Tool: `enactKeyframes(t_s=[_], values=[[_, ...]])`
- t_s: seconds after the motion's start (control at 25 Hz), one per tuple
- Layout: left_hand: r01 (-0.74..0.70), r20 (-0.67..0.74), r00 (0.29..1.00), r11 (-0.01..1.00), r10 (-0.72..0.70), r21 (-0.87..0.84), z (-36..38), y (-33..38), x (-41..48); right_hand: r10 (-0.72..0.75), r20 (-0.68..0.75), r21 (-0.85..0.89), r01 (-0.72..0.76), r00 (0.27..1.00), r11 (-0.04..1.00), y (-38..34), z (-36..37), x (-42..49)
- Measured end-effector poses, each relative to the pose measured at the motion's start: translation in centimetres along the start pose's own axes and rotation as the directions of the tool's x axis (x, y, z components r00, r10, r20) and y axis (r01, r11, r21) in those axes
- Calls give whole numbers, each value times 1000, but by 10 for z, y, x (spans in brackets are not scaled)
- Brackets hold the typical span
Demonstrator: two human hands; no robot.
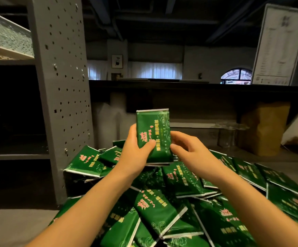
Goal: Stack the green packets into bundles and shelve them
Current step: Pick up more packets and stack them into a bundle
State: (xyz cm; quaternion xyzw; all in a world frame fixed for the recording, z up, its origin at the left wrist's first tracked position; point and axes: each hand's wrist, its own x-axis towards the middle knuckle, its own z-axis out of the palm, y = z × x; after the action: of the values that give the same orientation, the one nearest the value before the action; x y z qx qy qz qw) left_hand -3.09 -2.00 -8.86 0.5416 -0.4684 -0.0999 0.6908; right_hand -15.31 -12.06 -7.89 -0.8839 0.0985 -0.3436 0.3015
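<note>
Left hand (135, 148) grips a small stack of green packets (153, 134), held upright above the heap. Thumb lies across the front face low down, fingers wrap behind the left edge. Hand is clenched on the stack.

Right hand (185, 148) touches the stack's right edge, fingers curled loosely, thumb and fingertips at the lower right side. It steadies rather than fully encloses; palm is partly open.

Stack: front packet faces the camera, silver seal strip at top. At the bottom several layered silver edges show, so more than one packet; exact count cannot be told.

Directly below and around the hands: a loose heap of packets (171, 211) of the same kind, lying at all angles, overlapping, some face up, some tilted. Well over a dozen visible; too jumbled for an exact count. Heap spreads to both sides of the forearms and toward the camera.

Left of the grip: a grey perforated post (61, 86) of a shelf unit (16, 154), with two shelf boards visible. The upper one carries a pale patterned tray (9, 38).

Beyond the grip: a dark counter (198, 86). Far right and behind: one brown paper bag (265, 129), a clear stand (230, 132) beside it, one white sign (280, 45) on the counter.
</note>
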Motion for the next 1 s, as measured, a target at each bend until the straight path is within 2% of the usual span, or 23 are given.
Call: enactKeyframes(t_s=[0.12,0.24,0.36,0.48,0.56,0.8,1.0], values=[[26,-44,999,999,-27,-28,-12,-3,-1,139,-70,-279,-153,988,948,25,-17,-8],[68,-46,997,996,-66,54,-19,-9,-10,339,-36,-608,-290,940,739,42,-24,-19],[97,-101,991,993,-90,67,-23,-13,-13,512,31,-733,-329,858,595,43,-16,-25],[121,-138,984,991,-111,64,-21,-14,-14,516,54,-795,-276,855,540,41,-2,-30],[121,-126,986,991,-113,64,-16,-15,-18,488,44,-779,-275,872,563,41,3,-31],[123,-41,992,990,-120,71,-6,-13,-28,438,18,-568,-352,899,744,33,2,-32],[144,-66,988,987,-140,66,-5,-15,-28,317,-107,-319,-334,942,887,38,-9,-30]])
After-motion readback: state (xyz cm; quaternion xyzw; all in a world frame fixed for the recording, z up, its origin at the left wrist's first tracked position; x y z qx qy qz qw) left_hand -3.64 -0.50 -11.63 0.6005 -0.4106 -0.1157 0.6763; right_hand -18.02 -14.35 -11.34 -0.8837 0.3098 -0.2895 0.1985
